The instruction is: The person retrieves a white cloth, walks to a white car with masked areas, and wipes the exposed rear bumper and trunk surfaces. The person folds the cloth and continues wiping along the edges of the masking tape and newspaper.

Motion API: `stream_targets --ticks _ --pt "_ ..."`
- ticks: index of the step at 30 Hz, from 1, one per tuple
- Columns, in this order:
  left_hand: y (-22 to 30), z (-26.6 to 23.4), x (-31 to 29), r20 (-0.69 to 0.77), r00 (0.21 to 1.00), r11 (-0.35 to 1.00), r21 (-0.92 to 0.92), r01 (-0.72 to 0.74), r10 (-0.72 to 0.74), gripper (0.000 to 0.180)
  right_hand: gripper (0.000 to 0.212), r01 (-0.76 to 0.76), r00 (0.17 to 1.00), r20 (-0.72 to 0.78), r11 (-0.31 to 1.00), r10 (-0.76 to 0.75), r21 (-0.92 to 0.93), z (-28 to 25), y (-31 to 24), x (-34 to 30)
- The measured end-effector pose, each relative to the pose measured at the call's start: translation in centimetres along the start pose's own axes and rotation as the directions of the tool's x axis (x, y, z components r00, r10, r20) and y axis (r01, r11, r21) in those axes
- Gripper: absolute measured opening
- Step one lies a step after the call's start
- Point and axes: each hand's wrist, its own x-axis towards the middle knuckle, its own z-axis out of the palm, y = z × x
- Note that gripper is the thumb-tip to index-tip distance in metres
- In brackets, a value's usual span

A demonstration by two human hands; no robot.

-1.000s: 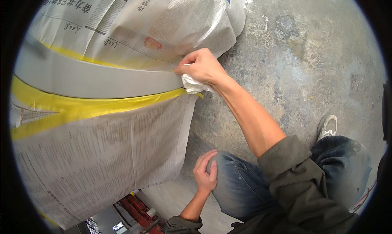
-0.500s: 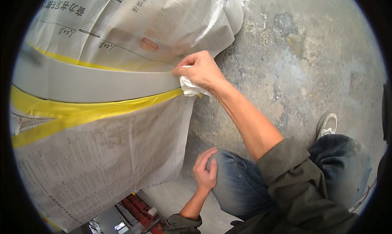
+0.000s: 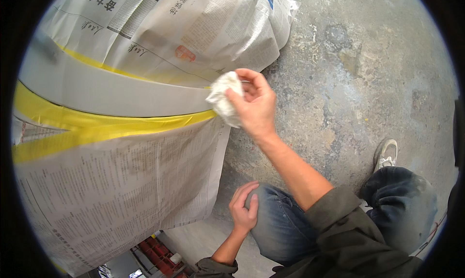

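Observation:
My right hand [image 3: 255, 106] pinches a crumpled white cloth [image 3: 224, 96] between thumb and fingers. It is at the right end of a smooth grey panel [image 3: 126, 98], and the cloth hides the panel's tip. I cannot tell whether the cloth touches it. Yellow masking tape [image 3: 116, 127] runs along the panel's lower edge, with a thinner strip along the upper edge. Sheets of newspaper [image 3: 131, 186] hang below the tape, and more newspaper [image 3: 213, 31] covers the rounded shape above. My left hand [image 3: 244, 210] lies on my knee, fingers stretched out, holding nothing.
A worn, stained concrete floor [image 3: 348, 113] spreads to the right. My jeans-clad knee [image 3: 276, 215] is bent close to the hanging newspaper, and my shoe [image 3: 386, 153] stands farther right. Red metal equipment [image 3: 162, 256] shows at the bottom, beneath the paper.
My right hand has turned and drawn back slightly to the right, lifting the cloth so more of it shows. My left hand stays on the knee. The view has shifted slightly.

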Motion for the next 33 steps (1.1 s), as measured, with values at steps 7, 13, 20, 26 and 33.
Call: stream_targets --ticks 7,13,20,26,33 --pt "-0.3 -0.4 -0.2 -0.01 1.0 1.0 -0.002 -0.012 0.012 0.026 0.019 -0.023 1.0 -0.025 0.955 0.016 -0.295 -0.7 5.6 0.8" --pt "0.0 -0.4 0.0 -0.017 1.0 1.0 -0.016 -0.02 0.019 0.025 0.021 0.062 0.998 0.023 0.975 -0.059 -0.215 -0.8 6.0 1.8" --pt "-0.7 -0.6 -0.6 0.009 1.0 1.0 -0.003 0.024 -0.024 0.025 0.023 0.336 0.938 0.144 0.927 -0.314 -0.169 3.7 1.2 -1.2" --pt "-0.3 -0.2 1.0 0.023 1.0 1.0 0.023 -0.003 0.002 0.025 0.021 0.124 0.987 0.114 0.987 -0.111 -0.105 0.9 4.3 0.6" --pt "0.5 0.0 1.3 0.016 1.0 1.0 0.018 -0.016 0.016 0.026 0.016 0.229 0.943 0.269 0.969 -0.197 -0.095 1.0 2.5 1.3"
